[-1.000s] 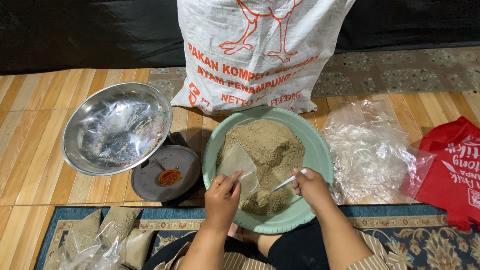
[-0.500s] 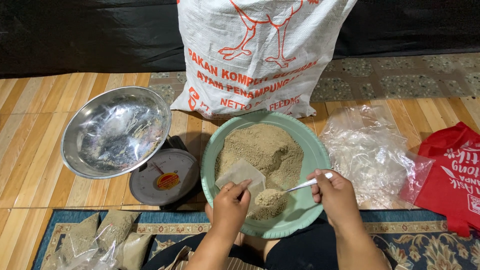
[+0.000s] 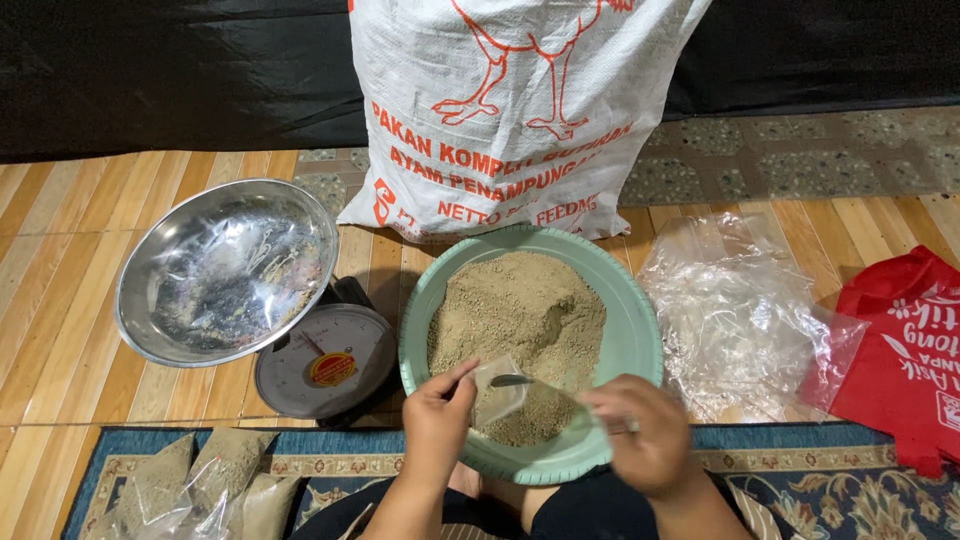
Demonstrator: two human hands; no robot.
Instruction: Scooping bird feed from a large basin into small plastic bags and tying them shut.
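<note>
Both hands shifted nearer over green basin (image 3: 630, 330) of tan feed (image 3: 520, 320), left hand (image 3: 437, 420) pinching open small clear bag (image 3: 497, 392), right hand (image 3: 645, 440) gripping metal spoon (image 3: 515, 381) at bag mouth, scale (image 3: 322, 362) left.

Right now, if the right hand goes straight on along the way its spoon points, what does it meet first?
Most likely the clear bag held open by the left hand. The right hand points its spoon left into the bag's mouth, above the feed; depth is unclear.
</note>
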